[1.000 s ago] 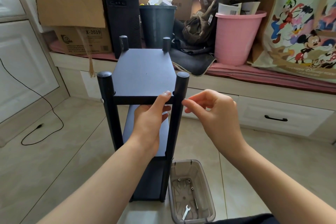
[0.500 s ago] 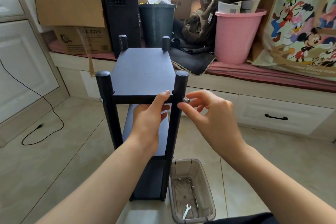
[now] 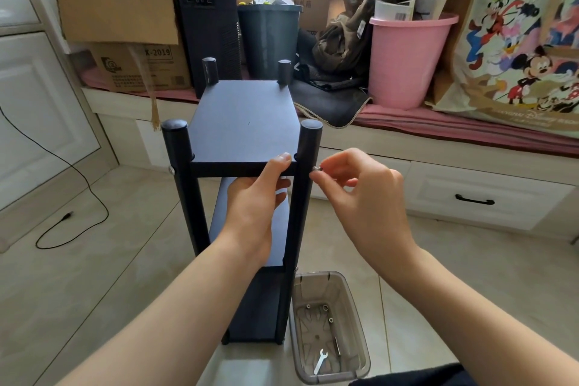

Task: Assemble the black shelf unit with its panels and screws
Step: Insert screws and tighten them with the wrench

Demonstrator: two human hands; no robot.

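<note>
Both forearms reach fwd, left hand [image 3: 254, 204] w/ thumb up over the shelf's front edge and fingers curled underneath, right hand [image 3: 360, 191] just beside the near-right post, thumb + index pinching a small screw [image 3: 316, 168], other fingers loosely spread.

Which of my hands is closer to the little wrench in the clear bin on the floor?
Left, I'd judge, narrowly. The left hand grips the top shelf panel above the wrench; the right hand pinches a screw slightly farther right.
</note>
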